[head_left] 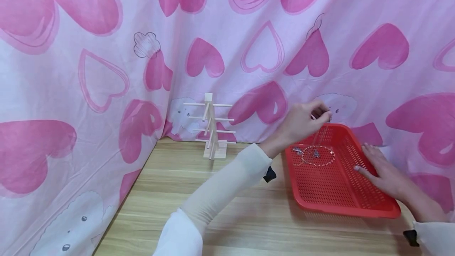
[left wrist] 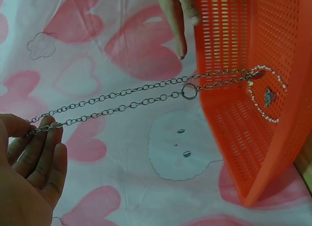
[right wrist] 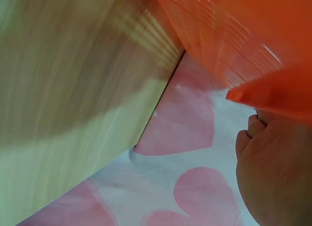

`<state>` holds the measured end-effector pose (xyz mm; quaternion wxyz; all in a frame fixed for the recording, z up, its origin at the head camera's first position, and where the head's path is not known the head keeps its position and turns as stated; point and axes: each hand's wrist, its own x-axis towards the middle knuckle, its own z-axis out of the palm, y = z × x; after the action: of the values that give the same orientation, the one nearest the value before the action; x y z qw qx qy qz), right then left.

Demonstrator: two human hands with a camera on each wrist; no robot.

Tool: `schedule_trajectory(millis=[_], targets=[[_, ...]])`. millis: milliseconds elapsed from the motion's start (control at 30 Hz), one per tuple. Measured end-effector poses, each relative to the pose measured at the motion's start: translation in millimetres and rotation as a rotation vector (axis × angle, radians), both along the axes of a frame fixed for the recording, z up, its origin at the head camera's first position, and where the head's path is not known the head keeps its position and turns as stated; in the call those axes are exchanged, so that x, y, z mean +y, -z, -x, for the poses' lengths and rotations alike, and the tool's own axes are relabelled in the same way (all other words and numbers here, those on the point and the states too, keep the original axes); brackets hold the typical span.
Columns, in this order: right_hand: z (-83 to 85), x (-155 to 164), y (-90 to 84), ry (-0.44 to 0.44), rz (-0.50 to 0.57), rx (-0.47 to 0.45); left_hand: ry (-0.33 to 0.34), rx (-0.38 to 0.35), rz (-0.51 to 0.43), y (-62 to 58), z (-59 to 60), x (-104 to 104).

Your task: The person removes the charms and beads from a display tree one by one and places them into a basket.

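Observation:
My left hand [head_left: 307, 119] is raised over the far end of the red plastic basket [head_left: 296, 192] and pinches a silver chain necklace [left wrist: 122, 108] between thumb and fingers. Two strands of it hang down into the basket, with a ring on one strand and a dark pendant [left wrist: 257, 74] at the low end. Inside the basket lie a loop of pale beads [head_left: 318, 165] and a small silvery piece [head_left: 298, 151]. At the basket's right side, my right hand [head_left: 387, 175] grips the rim, thumb inside and fingers outside. In the right wrist view its fingers are partly hidden by the rim.
A wooden rack [head_left: 209, 123] with several thin pegs stands at the back of the wooden table [head_left: 170, 192], left of the basket. Behind and to the left hangs a pink heart-patterned cloth [head_left: 234, 54].

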<state>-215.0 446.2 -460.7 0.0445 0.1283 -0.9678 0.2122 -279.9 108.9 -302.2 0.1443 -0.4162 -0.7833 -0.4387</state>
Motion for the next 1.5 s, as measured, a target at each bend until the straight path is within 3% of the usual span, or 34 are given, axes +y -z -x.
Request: schedule_trajectory(millis=[233,500,733,1000,1500], targets=[[3.3,0,15.0,-0.019,-0.027,0.053,-0.045,0.057,0.105,11.9,3.9,12],[4.6,-2,19.0,-0.008,-0.049,0.006,-0.077,-0.028,0.250,25.5,2.8,23],[4.1,-6,18.2,0.011,-0.126,0.001,-0.093,-0.048,0.358,38.7,1.5,34],[5.5,-6,19.2,0.012,-0.139,-0.008,-0.114,-0.183,0.489,52.7,-3.1,46],[4.9,-3,24.9,-0.022,-0.146,0.074,-0.115,-0.231,0.622,81.8,-7.8,56]])
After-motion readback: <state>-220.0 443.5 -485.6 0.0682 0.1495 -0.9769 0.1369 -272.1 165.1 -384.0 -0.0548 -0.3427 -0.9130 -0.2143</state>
